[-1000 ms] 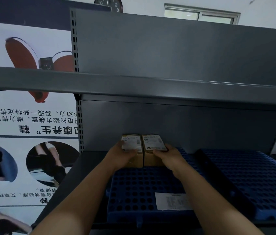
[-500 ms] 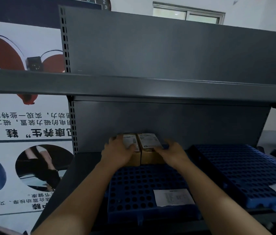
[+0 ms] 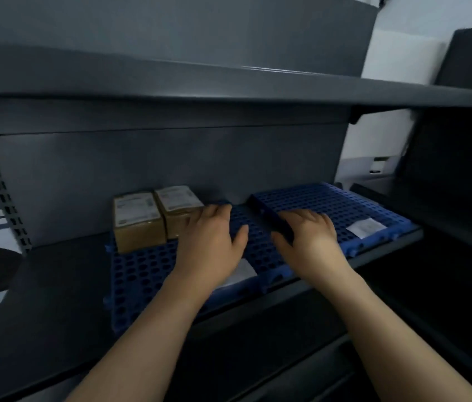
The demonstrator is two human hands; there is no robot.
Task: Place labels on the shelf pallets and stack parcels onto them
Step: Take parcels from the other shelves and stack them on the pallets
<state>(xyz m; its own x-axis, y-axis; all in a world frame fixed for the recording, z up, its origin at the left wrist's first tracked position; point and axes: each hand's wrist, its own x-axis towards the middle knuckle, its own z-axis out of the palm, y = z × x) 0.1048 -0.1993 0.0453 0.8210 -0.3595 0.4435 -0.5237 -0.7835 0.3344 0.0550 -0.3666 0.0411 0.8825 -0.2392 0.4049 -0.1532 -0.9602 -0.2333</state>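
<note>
Both hands hold nothing: the left hand (image 3: 211,237) hangs loose just right of the parcels (image 3: 137,219), and the right hand (image 3: 311,237) spreads over the edge of the right pallet (image 3: 330,198). Two parcels sit tight together at the far corner of the left pallet (image 3: 142,274), maybe to leave room for more.

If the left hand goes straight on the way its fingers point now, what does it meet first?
Probably the shelf's grey back panel; the left hand points just right of the right parcel, though depth is unclear.
</note>
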